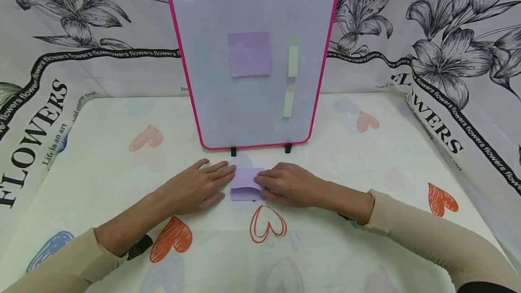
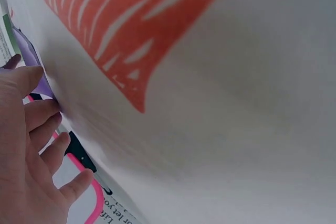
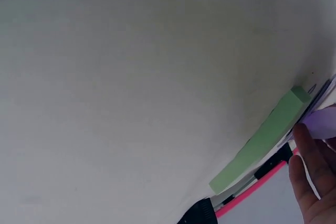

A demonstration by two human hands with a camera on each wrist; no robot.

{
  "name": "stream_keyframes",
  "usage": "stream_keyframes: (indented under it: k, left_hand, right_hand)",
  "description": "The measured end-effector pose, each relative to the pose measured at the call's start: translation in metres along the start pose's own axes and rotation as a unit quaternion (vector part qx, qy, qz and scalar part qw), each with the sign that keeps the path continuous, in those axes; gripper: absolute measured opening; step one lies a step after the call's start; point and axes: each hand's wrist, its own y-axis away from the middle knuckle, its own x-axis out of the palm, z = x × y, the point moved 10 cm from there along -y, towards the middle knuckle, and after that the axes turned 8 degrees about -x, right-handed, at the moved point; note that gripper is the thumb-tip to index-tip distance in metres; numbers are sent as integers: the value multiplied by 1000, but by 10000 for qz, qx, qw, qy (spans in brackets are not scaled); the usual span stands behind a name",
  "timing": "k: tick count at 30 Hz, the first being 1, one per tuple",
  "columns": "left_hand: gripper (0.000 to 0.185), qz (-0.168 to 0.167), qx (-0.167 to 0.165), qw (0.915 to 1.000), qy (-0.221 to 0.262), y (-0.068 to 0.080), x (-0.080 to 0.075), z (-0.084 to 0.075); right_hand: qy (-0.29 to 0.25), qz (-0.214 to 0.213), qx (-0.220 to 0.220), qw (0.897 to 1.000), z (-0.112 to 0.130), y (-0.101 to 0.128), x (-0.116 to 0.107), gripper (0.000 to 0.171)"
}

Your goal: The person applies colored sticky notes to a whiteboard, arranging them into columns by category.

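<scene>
A small pad of purple sticky notes (image 1: 246, 177) lies on the table in front of the whiteboard (image 1: 252, 116). Its top sheet bows up along the near edge, baring a darker strip beneath. My left hand (image 1: 203, 186) rests flat at the pad's left side, fingertips touching its edge. From the right, my right hand (image 1: 295, 184) pinches the lifted sheet between fingers and thumb. In the right wrist view, the raised purple sheet (image 3: 321, 123) curves by the fingers, and a green pad (image 3: 262, 137) lies beside that hand. The head view hides most of this green pad.
On the pink-framed whiteboard are a purple note (image 1: 249, 54) and two pale green strips, the upper strip (image 1: 293, 58) above the lower strip (image 1: 288, 103). Black feet (image 1: 288, 148) support the board. A heart-printed cloth (image 1: 346, 162) covers the table.
</scene>
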Motion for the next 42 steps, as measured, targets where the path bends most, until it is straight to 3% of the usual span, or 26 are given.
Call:
stream_keyframes:
  k: [9,19,33,42]
  left_hand:
    - [55,-8,3,10000,34,0,1,0]
    - [56,-18,-14,10000,86,1,1,0]
    - [56,-92,15,9999,129,3,-1,0]
    - [55,-79,46,9997,210,3,-1,-3]
  right_hand:
    - [-409,-136,117,9990,-2,3,2,22]
    - [-158,-316,56,9994,-5,1,-4,22]
    - [-414,-904,477,9939,-19,-3,-31,21]
    - [-311,-1193,634,9903,-30,-7,-52,21]
